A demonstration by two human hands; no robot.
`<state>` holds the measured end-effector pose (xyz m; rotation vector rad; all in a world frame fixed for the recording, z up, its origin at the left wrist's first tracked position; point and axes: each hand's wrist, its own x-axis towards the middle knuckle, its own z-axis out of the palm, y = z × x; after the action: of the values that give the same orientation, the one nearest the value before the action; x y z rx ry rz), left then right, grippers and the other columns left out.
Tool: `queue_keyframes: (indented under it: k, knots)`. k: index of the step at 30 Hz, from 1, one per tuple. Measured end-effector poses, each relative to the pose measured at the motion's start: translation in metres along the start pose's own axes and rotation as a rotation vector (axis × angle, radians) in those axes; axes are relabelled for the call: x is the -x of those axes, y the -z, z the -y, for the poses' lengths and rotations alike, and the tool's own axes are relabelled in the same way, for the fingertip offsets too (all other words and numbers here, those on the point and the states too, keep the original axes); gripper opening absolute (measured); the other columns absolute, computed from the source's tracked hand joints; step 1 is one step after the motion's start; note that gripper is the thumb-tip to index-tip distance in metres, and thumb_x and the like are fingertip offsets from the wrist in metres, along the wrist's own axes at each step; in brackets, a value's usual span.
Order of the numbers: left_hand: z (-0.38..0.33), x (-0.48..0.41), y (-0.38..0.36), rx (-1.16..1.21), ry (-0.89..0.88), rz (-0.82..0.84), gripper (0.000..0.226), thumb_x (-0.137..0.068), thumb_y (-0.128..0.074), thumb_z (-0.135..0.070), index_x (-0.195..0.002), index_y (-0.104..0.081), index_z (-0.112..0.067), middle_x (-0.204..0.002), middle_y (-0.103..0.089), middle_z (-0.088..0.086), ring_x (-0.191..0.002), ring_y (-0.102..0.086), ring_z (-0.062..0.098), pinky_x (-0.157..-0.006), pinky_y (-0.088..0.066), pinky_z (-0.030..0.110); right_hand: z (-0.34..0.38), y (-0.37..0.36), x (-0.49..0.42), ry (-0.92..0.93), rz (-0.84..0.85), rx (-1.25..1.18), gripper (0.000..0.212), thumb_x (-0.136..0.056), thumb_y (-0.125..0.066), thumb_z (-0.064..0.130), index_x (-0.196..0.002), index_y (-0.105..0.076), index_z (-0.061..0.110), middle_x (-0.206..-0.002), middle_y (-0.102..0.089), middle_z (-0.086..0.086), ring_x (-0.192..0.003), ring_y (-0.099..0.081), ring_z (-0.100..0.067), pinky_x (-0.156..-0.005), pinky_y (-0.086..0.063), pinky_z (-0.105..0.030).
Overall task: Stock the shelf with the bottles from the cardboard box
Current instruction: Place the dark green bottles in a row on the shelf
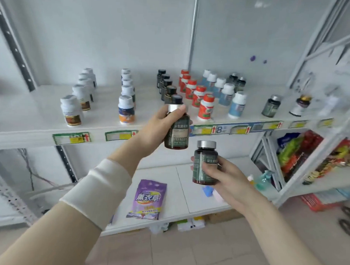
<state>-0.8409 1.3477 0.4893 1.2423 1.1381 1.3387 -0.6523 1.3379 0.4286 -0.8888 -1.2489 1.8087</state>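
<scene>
1. Leftmost, toward nine o'clock on the shelf [37, 106], stand two files of white-capped bottles: five brown-labelled bottles [71, 112] and five blue-and-orange bottles [127, 113].
2. At centre, the left hand [160, 129] wraps the first dark bottle [177, 132], fingers curled round its body and thumb up by the silver cap. It is upright in front of the shelf edge, before a file of about five black-capped bottles [171, 91].
3. At five o'clock from it, the right hand [222, 174] grips the second dark bottle [205, 163], fingers closed round its lower body, upright and below the shelf edge.
4. Both look rigid, smooth and probably light. The glossy labels may slip, so holding mid-body seems safer than by the cap.
5. Toward three o'clock come five red-capped bottles [206, 108], five pale-blue bottles [236, 106], two silver-capped ones behind, a lone silver-capped bottle [271, 106] and one gold-capped bottle [300, 105].
6. No cardboard box is in view.
</scene>
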Motion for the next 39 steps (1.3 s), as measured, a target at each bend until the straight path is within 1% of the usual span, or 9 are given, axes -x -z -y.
queue_keyframes:
  k: [3,6,8,11,14,16,22,30,39]
  knots:
    - [-0.004,-0.046,-0.038,-0.026,-0.028,0.062,0.027,-0.092,-0.053,-0.04,-0.104,-0.055,-0.016,-0.094,-0.067,0.003,-0.082,-0.067,0.016,-0.077,-0.056,0.033,0.028,0.048,-0.016,0.057,-0.045,0.004,0.034,-0.081,-0.063,0.01,-0.114,-0.058,0.004,-0.113,-0.063,-0.014,-0.098,-0.061,-0.023,-0.069,-0.058,-0.023]
    - [-0.01,-0.1,-0.069,0.006,-0.078,0.108,0.019,-0.093,-0.051,-0.034,-0.097,-0.058,-0.017,-0.084,-0.069,-0.001,-0.075,-0.068,0.013,-0.076,-0.057,0.032,0.06,0.094,-0.042,0.145,-0.053,0.036,0.075,-0.04,-0.091,0.039,-0.103,-0.065,0.01,-0.104,-0.07,-0.008,-0.094,-0.067,-0.019,-0.077,-0.058,-0.029]
    - [-0.014,-0.138,-0.086,-0.012,-0.112,0.132,0.02,-0.094,-0.051,-0.035,-0.093,-0.06,-0.017,-0.084,-0.069,0.001,-0.079,-0.068,0.017,-0.082,-0.054,0.036,0.083,0.123,-0.061,0.181,-0.049,0.049,0.082,-0.032,-0.093,0.04,-0.103,-0.065,0.011,-0.104,-0.071,-0.008,-0.093,-0.068,-0.018,-0.074,-0.059,-0.031]
    - [-0.018,-0.197,-0.111,-0.04,-0.108,0.161,0.028,-0.092,-0.052,-0.039,-0.095,-0.062,-0.014,-0.085,-0.07,0.001,-0.08,-0.068,0.017,-0.081,-0.055,0.034,0.12,0.158,-0.088,0.204,-0.08,0.028,0.071,-0.042,-0.09,0.031,-0.105,-0.064,0.01,-0.106,-0.071,-0.009,-0.093,-0.069,-0.018,-0.071,-0.059,-0.031]
    - [-0.023,-0.248,-0.139,-0.049,-0.102,0.227,0.024,-0.094,-0.049,-0.034,-0.092,-0.058,-0.013,-0.083,-0.067,0.003,-0.074,-0.067,0.014,-0.077,-0.056,0.031,0.153,0.192,-0.112,0.189,-0.17,0.073,0.045,-0.065,-0.066,0.015,-0.109,-0.059,0.012,-0.109,-0.067,-0.009,-0.096,-0.067,-0.019,-0.079,-0.058,-0.031]
    - [-0.025,-0.278,-0.156,-0.05,-0.104,0.252,0.02,-0.095,-0.048,-0.032,-0.092,-0.056,-0.014,-0.083,-0.065,0.003,-0.074,-0.066,0.014,-0.075,-0.057,0.027,0.17,0.215,-0.128,0.183,-0.197,0.115,0.049,-0.068,-0.06,0.013,-0.116,-0.056,0.011,-0.112,-0.066,-0.01,-0.102,-0.065,-0.02,-0.087,-0.055,-0.034]
    - [-0.019,-0.361,-0.202,-0.154,-0.105,0.232,0.015,-0.094,-0.051,-0.033,-0.094,-0.057,-0.019,-0.085,-0.067,-0.003,-0.07,-0.068,0.005,-0.069,-0.057,0.022,0.218,0.283,-0.178,0.163,-0.129,0.235,0.051,-0.066,-0.063,0.016,-0.117,-0.056,0.013,-0.106,-0.067,-0.007,-0.094,-0.067,-0.015,-0.078,-0.057,-0.026]
    - [-0.008,-0.438,-0.249,-0.333,-0.065,0.059,0.039,-0.093,-0.051,-0.039,-0.122,-0.05,-0.014,-0.111,-0.067,0.0,-0.102,-0.064,0.013,-0.09,-0.049,0.026,0.261,0.368,-0.256,0.175,0.033,0.453,0.034,-0.075,-0.069,0.004,-0.104,-0.06,0.019,-0.102,-0.068,-0.001,-0.099,-0.064,-0.016,-0.091,-0.05,-0.032]
    - [0.02,-0.495,-0.25,-0.669,0.082,-0.074,0.02,-0.089,-0.062,-0.028,-0.105,-0.053,-0.02,-0.083,-0.059,-0.008,-0.072,-0.056,0.003,-0.063,-0.045,0.014,0.257,0.396,-0.332,0.141,0.114,0.754,0.05,-0.069,-0.08,0.008,-0.111,-0.053,0.018,-0.099,-0.062,0.006,-0.095,-0.059,-0.01,-0.072,-0.045,-0.016]
